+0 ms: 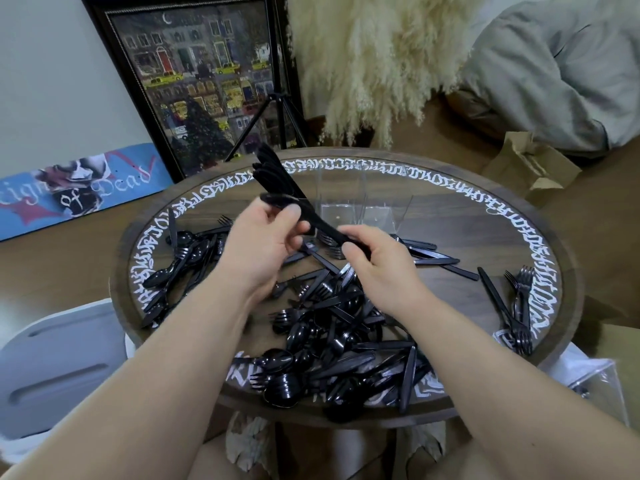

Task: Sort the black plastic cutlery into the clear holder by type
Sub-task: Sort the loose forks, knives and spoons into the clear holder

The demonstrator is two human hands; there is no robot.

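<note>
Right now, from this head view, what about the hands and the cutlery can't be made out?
- Bundle in the left hand: motion blur hides the piece count.
- Piece pinched by the right hand: fingers cover its end, type unclear.
- Clear holder: transparent, dividers hard to trace.
- Central pile: overlap hides lower pieces.

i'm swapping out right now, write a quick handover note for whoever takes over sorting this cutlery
Left hand grips a bundle of black knives, blades fanned up and away.
Right hand pinches the near end of one knife by that bundle.
Clear holder stands at the table's far middle; the compartments in view look empty.
Done: rough groups of spoons on the left, forks on the right.
Left: mixed pile in front still unsorted; nothing visibly loaded into the holder yet.
</note>
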